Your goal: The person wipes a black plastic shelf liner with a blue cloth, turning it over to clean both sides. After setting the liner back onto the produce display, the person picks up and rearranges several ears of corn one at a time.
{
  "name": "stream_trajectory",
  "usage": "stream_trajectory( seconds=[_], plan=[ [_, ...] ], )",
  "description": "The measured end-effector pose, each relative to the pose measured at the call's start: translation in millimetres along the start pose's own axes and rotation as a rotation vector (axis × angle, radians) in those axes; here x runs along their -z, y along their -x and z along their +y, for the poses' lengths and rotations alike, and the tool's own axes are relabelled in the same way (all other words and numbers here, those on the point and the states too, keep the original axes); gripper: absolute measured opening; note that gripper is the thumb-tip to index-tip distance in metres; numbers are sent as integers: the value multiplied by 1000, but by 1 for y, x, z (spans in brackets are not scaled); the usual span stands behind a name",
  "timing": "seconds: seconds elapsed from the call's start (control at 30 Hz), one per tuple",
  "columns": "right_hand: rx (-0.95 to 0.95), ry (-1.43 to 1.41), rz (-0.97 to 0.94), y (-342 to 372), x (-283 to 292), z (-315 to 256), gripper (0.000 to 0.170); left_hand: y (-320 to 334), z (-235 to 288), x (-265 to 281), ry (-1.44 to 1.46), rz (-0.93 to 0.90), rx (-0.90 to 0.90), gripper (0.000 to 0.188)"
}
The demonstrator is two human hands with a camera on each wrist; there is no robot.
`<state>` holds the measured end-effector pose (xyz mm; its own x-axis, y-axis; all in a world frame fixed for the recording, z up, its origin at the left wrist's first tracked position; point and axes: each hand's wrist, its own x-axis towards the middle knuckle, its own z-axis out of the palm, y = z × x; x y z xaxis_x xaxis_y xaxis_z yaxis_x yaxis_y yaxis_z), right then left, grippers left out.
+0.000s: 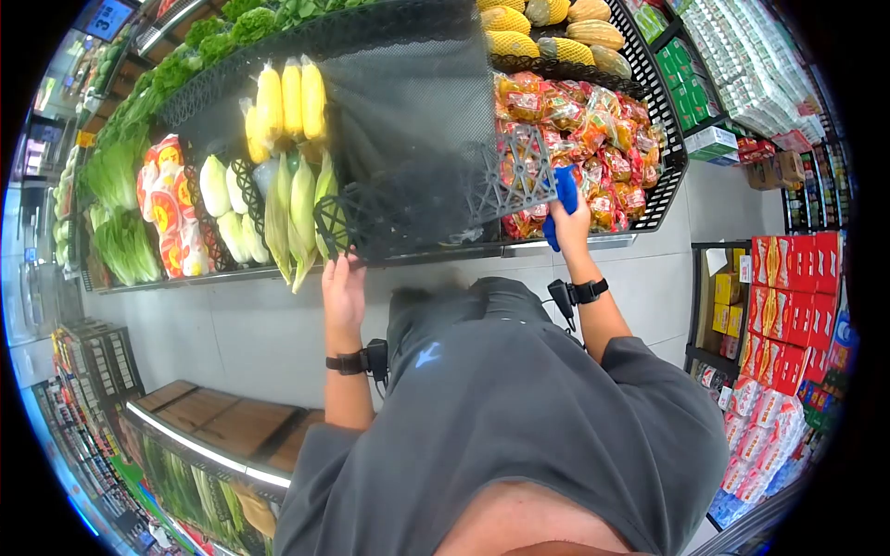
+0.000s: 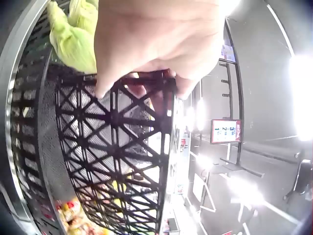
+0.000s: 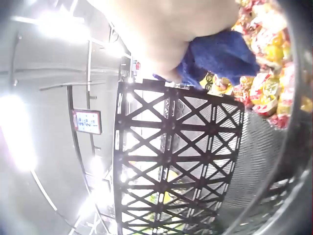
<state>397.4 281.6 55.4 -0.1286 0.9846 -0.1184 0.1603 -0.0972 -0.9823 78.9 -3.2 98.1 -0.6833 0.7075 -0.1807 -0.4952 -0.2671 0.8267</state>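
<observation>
A black lattice panel spans between both hands over a dark mesh-lined part of the produce stand. My left hand pinches the panel's left end between thumb and fingers, beside husked green corn. At the other end, my right hand grips the panel together with a blue cloth. Red-and-yellow wrapped packs lie just beyond that hand. Its fingertips are partly hidden by the cloth.
Peeled yellow corn, white-green corn and leafy greens fill the stand's left side. Netted yellow melons lie at the back right. Red boxes are stacked at the right; a wooden-topped case stands at lower left.
</observation>
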Motion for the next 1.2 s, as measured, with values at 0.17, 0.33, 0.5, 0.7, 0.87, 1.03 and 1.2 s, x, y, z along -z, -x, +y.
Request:
stream_trajectory(
  seconds=[0.17, 0.33, 0.5, 0.7, 0.87, 1.03, 1.2],
  plan=[
    [-351, -246, -203, -21, -7, -49, 44, -9, 12, -32, 222, 79, -4, 13],
    [-202, -481, -610, 8, -59, -51, 93, -7, 3, -78, 204, -170, 111, 15],
    [55, -310, -555, 16, -92, -70, 115, 10, -13, -106, -413, -264, 114, 41],
    [-316, -705, -719, 2, -75, -89, 79, -7, 10, -92, -1002, -533, -198, 39],
    [-273, -488, -602, -9, -75, -100, 41, -9, 10, -89, -1051, -588, -213, 43],
    [-240, -562, -640, -19, -77, -98, 31, -14, 25, -99, -1197, -633, -393, 64],
    [-252, -524, -471, -23, -77, -102, 47, -15, 60, -122, -1144, -868, -189, 80]
  ],
)
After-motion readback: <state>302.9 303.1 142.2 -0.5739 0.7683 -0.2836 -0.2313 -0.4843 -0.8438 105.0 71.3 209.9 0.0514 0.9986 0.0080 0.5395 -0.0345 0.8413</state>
